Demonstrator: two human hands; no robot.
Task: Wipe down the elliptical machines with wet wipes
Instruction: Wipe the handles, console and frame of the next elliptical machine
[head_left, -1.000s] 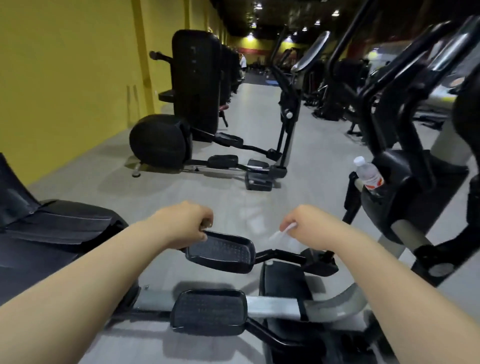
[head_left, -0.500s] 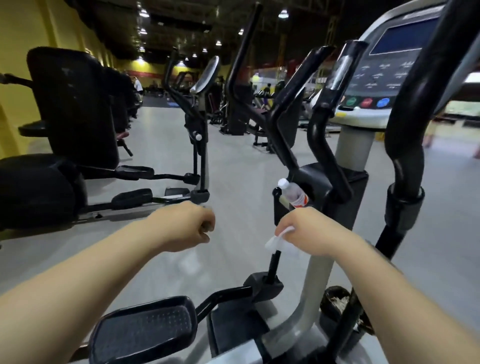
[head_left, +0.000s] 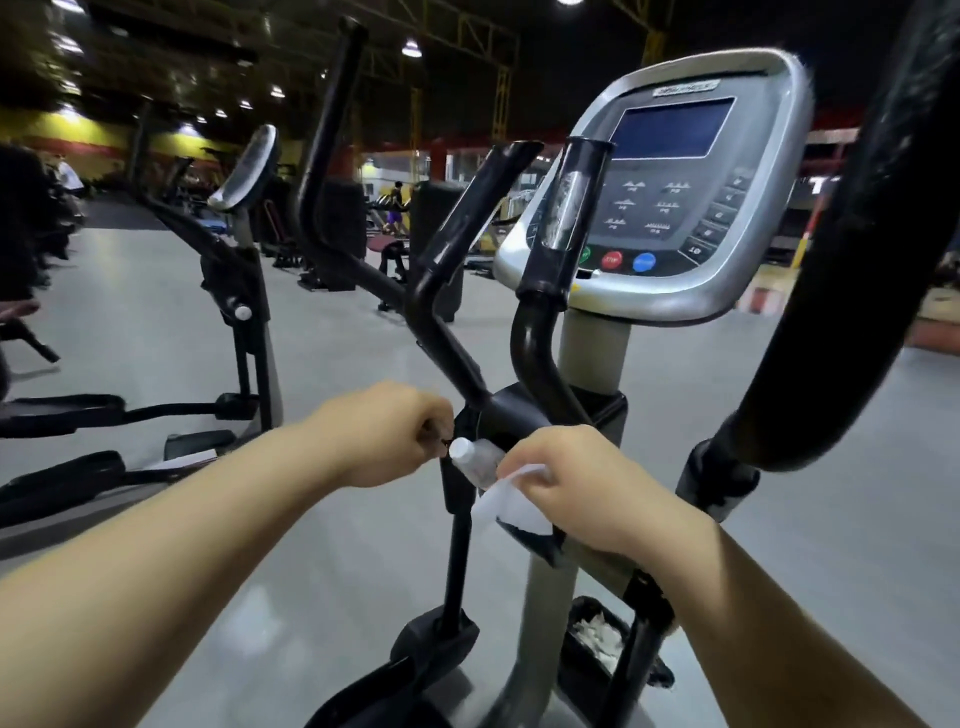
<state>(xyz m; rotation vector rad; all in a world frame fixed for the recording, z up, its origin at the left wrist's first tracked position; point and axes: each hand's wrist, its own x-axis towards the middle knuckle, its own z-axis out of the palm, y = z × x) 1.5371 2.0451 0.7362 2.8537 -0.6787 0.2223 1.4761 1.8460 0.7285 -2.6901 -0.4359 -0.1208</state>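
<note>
The right hand (head_left: 587, 483) pinches a white wipe (head_left: 511, 501) between curled fingers and thumb. It holds the wipe just in front of the elliptical machine (head_left: 592, 353), at the middle of its post, below the console (head_left: 670, 208) and touching or almost touching a water bottle (head_left: 475, 460) that leans out from the post. The left hand (head_left: 384, 431) is curled into a fist beside the bottle cap, with nothing visible in it. The step looks like the start of wiping this machine's upper parts, and most of the work seems to lie ahead. To do it well, open the wipe out so a flat, damp face meets the surface instead of a bunched corner. Wrap it round each upright grip (head_left: 569, 228) and draw it down from the top end to the black hub (head_left: 519, 415), turning the wrist so the back of the tube is covered too. On the console, press lightly and keep moisture away from the button edges. The big swing arm (head_left: 852, 270) at the right edge of the machine probably moves when pushed, so the free left hand should steady it while the right one wipes. The bottle may tip if bumped, so work round it or lift it out first. A bin (head_left: 570, 654) at the foot of the post holds white scraps, a likely place for the spent wipe.
</note>
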